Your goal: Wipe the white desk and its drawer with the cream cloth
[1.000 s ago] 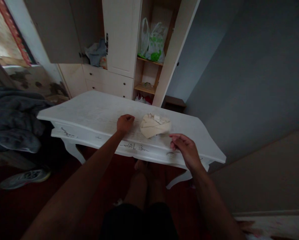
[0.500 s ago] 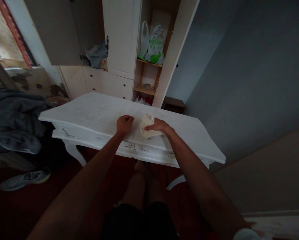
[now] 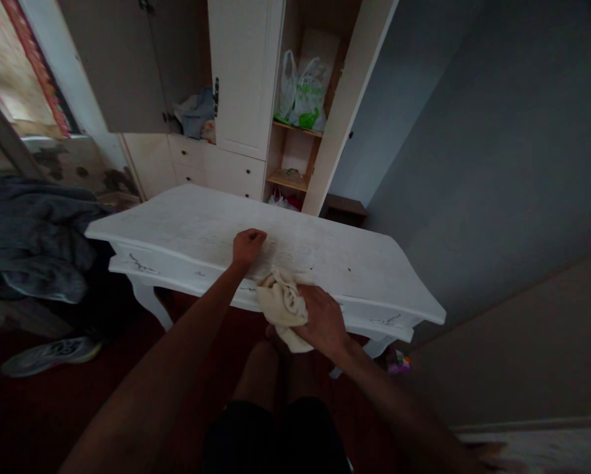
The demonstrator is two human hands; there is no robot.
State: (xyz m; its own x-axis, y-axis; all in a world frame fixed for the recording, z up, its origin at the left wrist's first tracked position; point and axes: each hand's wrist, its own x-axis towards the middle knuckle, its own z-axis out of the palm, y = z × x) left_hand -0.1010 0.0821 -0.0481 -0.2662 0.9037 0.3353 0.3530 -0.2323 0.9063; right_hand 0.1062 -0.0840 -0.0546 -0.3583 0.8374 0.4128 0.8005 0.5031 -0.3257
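Note:
A white table (image 3: pixel 364 266) with carved drawer fronts stands in front of me. My right hand (image 3: pixel 325 319) is closed round a crumpled cream cloth (image 3: pixel 281 304), holding it in front of the table's near edge, off the top. My left hand (image 3: pixel 247 245) is a fist that rests on the tabletop near its front edge, just up and left of the cloth. Whether anything is inside the fist does not show.
Behind the table stands a cream wardrobe (image 3: pixel 240 79) with an open door and shelves holding plastic bags (image 3: pixel 302 92). Dark bedding (image 3: pixel 33 230) lies at the left, a grey shoe (image 3: pixel 51 353) on the red floor below it. A grey wall rises at the right.
My right hand went to the cloth on the tabletop, took hold of it and pulled it toward me off the front edge. The left fist stayed put.

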